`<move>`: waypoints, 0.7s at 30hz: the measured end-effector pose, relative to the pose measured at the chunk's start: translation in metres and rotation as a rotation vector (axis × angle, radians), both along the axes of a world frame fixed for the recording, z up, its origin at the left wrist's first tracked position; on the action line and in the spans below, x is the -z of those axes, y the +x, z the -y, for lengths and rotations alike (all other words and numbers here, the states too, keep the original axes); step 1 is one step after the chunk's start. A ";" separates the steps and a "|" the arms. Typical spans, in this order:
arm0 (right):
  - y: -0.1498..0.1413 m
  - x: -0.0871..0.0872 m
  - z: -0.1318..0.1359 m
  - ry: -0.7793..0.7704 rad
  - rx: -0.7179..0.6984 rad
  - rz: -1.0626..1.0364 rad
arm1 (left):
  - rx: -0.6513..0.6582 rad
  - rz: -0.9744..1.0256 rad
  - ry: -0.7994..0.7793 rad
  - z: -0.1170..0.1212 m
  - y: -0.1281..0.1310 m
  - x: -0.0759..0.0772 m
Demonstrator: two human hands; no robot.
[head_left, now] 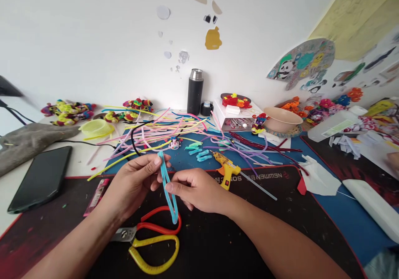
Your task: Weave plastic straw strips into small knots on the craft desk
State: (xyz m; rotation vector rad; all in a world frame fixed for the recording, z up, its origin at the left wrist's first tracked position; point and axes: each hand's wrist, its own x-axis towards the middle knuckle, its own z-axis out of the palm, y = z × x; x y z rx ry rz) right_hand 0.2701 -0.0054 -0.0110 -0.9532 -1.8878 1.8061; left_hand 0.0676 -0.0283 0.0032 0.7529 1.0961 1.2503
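Note:
A light-blue pipe cleaner, bent into a long narrow loop, hangs between both hands above the dark mat. My left hand pinches its upper end between thumb and fingers. My right hand grips the loop around its middle, thumb on top. Below the loop lie scissors with one red and one yellow handle; my left forearm hides their blades. Beyond my right hand rests a yellow glue gun with a glue stick behind it. Several short folded blue-green pipe cleaner pieces lie beside the gun.
A heap of long pipe cleaners spreads across the back. Left are a phone and a yellow-green bowl. A black thermos stands at the wall. To the right are a beige bowl, a plastic bottle and torn paper.

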 end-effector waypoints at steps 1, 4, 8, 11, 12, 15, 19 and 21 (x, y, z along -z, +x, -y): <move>0.000 0.000 0.000 0.002 -0.001 -0.001 | 0.011 -0.003 0.001 0.000 -0.001 0.000; 0.000 0.001 0.000 -0.005 -0.001 0.000 | 0.010 -0.008 0.021 0.000 -0.001 0.000; 0.001 0.001 0.000 0.000 -0.003 0.006 | -0.012 -0.020 0.034 -0.001 -0.001 -0.002; 0.001 0.002 0.000 0.008 -0.011 0.003 | -0.015 -0.026 0.033 0.000 -0.001 -0.002; 0.001 0.002 0.000 0.007 -0.014 0.003 | -0.015 -0.023 0.034 0.000 -0.001 -0.001; 0.001 0.001 0.001 0.000 -0.019 -0.002 | -0.019 -0.012 0.043 0.000 -0.001 -0.001; 0.000 -0.001 0.001 -0.039 -0.021 -0.056 | -0.040 0.019 0.065 0.001 -0.002 -0.001; -0.001 -0.001 0.001 -0.083 -0.016 -0.100 | -0.059 0.053 0.077 0.001 -0.003 -0.002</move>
